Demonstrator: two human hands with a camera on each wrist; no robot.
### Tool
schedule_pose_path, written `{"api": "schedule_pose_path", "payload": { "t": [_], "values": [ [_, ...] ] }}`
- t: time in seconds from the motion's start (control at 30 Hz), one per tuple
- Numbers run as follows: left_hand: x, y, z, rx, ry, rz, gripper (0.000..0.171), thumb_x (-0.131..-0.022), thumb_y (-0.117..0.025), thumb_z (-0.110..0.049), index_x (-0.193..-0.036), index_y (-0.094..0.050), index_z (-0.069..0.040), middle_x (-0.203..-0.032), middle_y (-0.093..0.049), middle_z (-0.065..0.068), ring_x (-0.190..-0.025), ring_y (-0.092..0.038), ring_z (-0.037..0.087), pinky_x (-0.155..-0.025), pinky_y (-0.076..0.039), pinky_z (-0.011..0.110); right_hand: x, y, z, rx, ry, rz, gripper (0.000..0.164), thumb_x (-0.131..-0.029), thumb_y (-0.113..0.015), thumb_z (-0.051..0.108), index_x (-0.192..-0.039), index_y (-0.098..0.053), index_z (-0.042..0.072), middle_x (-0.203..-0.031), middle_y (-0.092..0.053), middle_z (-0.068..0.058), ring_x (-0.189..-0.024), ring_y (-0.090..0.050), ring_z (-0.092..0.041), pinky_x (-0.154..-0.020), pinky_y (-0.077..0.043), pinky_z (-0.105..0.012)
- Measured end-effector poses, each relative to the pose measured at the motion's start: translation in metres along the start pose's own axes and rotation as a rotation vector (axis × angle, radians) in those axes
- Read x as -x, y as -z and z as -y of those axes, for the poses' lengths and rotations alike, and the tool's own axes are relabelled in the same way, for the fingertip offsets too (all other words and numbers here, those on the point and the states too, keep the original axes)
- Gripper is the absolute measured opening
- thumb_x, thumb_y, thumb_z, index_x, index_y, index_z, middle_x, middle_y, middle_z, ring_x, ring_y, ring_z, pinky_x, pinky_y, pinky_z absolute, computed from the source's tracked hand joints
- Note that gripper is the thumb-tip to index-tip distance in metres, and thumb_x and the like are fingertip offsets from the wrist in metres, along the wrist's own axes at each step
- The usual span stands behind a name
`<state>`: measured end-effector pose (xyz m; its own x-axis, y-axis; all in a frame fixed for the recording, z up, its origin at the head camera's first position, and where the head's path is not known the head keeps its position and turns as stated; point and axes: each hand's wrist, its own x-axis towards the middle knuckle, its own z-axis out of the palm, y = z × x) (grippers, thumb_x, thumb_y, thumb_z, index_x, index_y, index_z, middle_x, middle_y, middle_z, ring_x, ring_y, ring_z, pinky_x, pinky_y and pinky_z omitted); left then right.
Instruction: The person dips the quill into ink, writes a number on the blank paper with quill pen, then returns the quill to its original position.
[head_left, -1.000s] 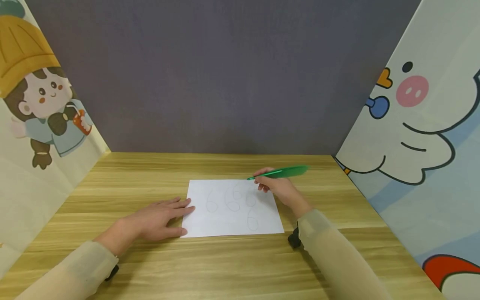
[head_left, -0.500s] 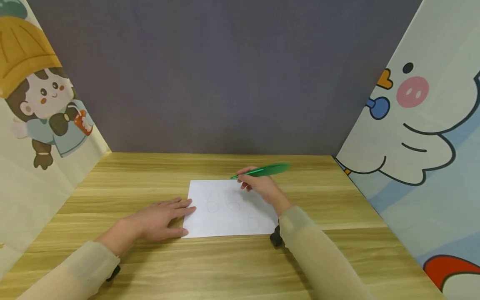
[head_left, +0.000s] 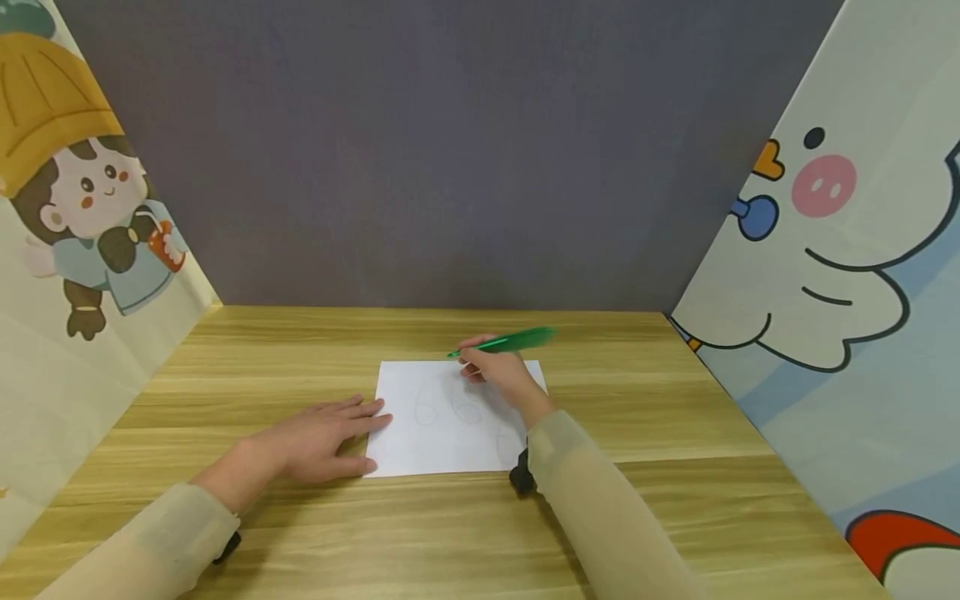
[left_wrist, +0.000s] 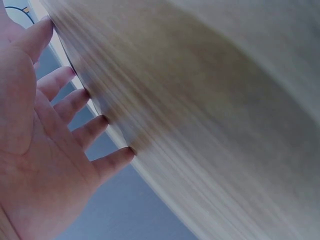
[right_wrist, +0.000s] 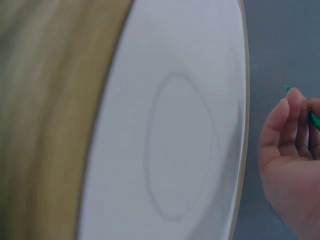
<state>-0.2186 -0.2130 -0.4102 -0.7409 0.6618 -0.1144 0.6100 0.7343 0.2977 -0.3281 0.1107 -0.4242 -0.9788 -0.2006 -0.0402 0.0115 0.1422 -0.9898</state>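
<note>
A white sheet of paper (head_left: 442, 454) lies on the wooden table, with faint grey figures like the digit 6 drawn on it. My left hand (head_left: 318, 437) rests with spread, straight fingers on the sheet's left edge; the left wrist view shows its fingertips (left_wrist: 114, 159) touching the surface. My right hand (head_left: 498, 372) pinches a green feather pen (head_left: 517, 340) over the sheet's far edge, its tip pointing left and its plume to the right. In the right wrist view the right hand (right_wrist: 292, 145) has curled fingers, and only bits of the green pen (right_wrist: 314, 120) show.
The wooden table (head_left: 420, 537) extends around the paper. A dark grey panel (head_left: 450, 158) stands along its far edge. Cartoon-printed walls rise at the left (head_left: 142, 333) and right (head_left: 885, 433). A black wrist strap device (head_left: 522, 475) hangs under the right sleeve.
My right hand has moved left with the feather pen, from the sheet's far right corner to above the middle of its far edge. The left hand has stayed in place.
</note>
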Motion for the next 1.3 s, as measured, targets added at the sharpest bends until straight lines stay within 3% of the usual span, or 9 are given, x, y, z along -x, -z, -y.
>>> {"api": "schedule_pose_path", "payload": {
  "t": [0.13,0.57,0.83,1.3],
  "values": [
    [0.0,-0.001,0.001,0.006,-0.006,-0.003,0.077,-0.107,-0.06,-0.064,-0.167,-0.049,-0.017,-0.177,-0.04,0.013,-0.163,-0.034,0.05,-0.126,-0.033,0.076,-0.006,-0.005,-0.004,-0.011,-0.025,-0.028,0.033,-0.107,-0.066,0.011,-0.136,-0.07,-0.005,-0.122,-0.077,-0.026,-0.08,-0.073,-0.01,-0.077,-0.064,-0.026],
    [0.0,-0.001,0.001,0.001,-0.007,-0.009,0.077,-0.107,-0.06,-0.064,-0.167,-0.049,-0.017,-0.177,-0.04,0.012,-0.163,-0.035,0.05,-0.126,-0.034,0.075,-0.007,-0.014,-0.005,-0.045,-0.105,-0.041,0.033,-0.109,-0.067,0.013,-0.137,-0.07,-0.002,-0.116,-0.078,-0.019,-0.085,-0.075,-0.013,-0.079,-0.066,-0.028],
    [0.0,-0.001,0.001,-0.005,-0.001,-0.013,0.077,-0.107,-0.06,-0.065,-0.167,-0.05,-0.017,-0.177,-0.04,0.012,-0.163,-0.035,0.05,-0.126,-0.034,0.076,-0.005,-0.017,-0.006,-0.039,-0.118,-0.013,0.03,-0.109,-0.066,0.011,-0.136,-0.071,-0.002,-0.109,-0.079,-0.018,-0.081,-0.076,-0.013,-0.076,-0.068,-0.028],
    [0.0,-0.003,0.003,-0.007,0.024,-0.003,0.077,-0.107,-0.06,-0.064,-0.168,-0.048,-0.018,-0.179,-0.038,0.011,-0.165,-0.031,0.049,-0.127,-0.032,0.076,-0.004,-0.021,-0.006,-0.011,-0.128,-0.054,0.028,-0.108,-0.069,0.01,-0.133,-0.073,-0.002,-0.102,-0.08,-0.014,-0.079,-0.076,-0.012,-0.075,-0.068,-0.027]
  ]
}}
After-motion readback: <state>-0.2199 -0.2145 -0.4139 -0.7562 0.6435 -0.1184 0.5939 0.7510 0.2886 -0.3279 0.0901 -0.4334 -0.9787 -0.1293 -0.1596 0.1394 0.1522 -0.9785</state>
